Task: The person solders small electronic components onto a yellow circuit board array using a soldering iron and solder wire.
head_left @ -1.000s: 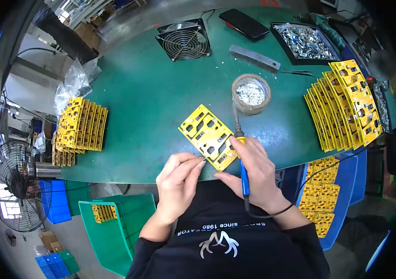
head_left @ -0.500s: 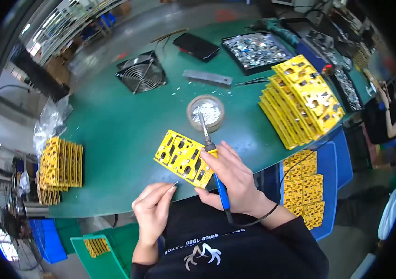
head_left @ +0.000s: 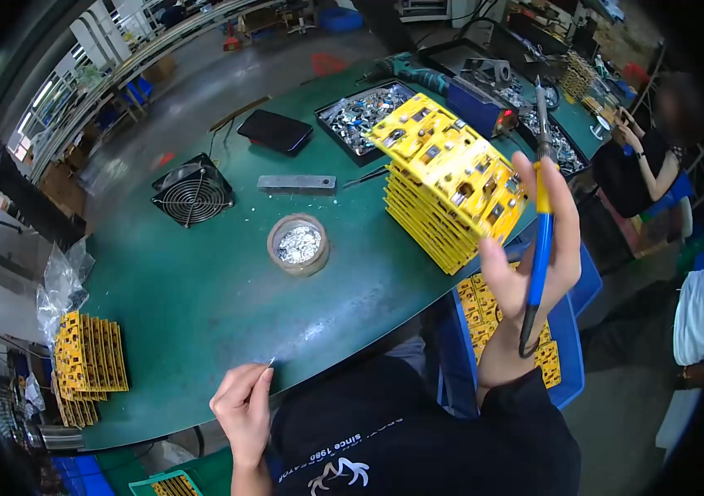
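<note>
Close to the table's front edge, my left hand [head_left: 242, 407] pinches a thin silvery strand of solder wire [head_left: 271, 361] between thumb and forefinger. My right hand [head_left: 538, 256] is raised at the right, beside a tall stack of yellow circuit boards [head_left: 451, 169]. A blue and yellow soldering iron [head_left: 542, 240] rests in that hand, tip up, its cord end by the wrist. The thumb and forefinger are spread near the edge of the stack's top board; whether they touch it, I cannot tell.
A round tub of silvery bits [head_left: 298, 245] stands mid-table. Behind it lie a metal bar [head_left: 296, 183], a fan [head_left: 193, 194], a black phone-like slab [head_left: 275, 131] and a parts tray [head_left: 360, 116]. More boards [head_left: 88, 355] stand left; a blue bin [head_left: 571, 364] is right. Another person [head_left: 658, 161] sits beyond.
My right hand has moved right and up from mid-table to the stack, taking the soldering iron along. The board it held is gone from mid-table. My left hand has shifted slightly left and down.
</note>
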Demonstrator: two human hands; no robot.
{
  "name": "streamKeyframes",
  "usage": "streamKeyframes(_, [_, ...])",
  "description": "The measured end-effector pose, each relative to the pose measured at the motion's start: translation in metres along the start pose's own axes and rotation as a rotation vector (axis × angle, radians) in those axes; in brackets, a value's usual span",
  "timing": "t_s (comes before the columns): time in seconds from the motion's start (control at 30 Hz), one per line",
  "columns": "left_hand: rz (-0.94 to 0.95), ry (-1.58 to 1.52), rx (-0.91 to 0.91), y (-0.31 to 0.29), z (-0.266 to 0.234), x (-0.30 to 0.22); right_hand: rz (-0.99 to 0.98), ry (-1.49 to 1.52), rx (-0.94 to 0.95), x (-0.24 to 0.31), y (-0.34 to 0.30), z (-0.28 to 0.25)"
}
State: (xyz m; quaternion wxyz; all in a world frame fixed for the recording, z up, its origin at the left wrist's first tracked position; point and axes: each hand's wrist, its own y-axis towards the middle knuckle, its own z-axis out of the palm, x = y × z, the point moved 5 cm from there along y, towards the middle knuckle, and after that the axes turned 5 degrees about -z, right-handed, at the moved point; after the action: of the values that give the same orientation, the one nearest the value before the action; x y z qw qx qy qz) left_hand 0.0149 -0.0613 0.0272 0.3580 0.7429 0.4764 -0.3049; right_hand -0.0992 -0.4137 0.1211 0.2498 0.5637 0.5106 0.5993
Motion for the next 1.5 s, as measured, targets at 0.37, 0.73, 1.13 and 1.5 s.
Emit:
streamKeyframes(0.37, [0.006,0.000,-0.002,0.000,0.001,0.002,0.085,-0.111,0.052,-0.027,0.007,-0.004])
streamKeyframes(0.73, [-0.035,-0.006,-0.126,0.003,-0.023,0.021,0.116,-0.084,0.051,-0.024,0.003,-0.002])
streamKeyframes(1.13, [-0.238,-0.004,-0.596,-0.022,-0.118,0.081,-0.096,0.303,0.248,0.038,-0.067,0.033])
streamKeyframes(1.5, [-0.558,-0.308,-0.836,-0.039,-0.217,0.195,-0.210,0.504,0.543,0.080,-0.108,0.111])
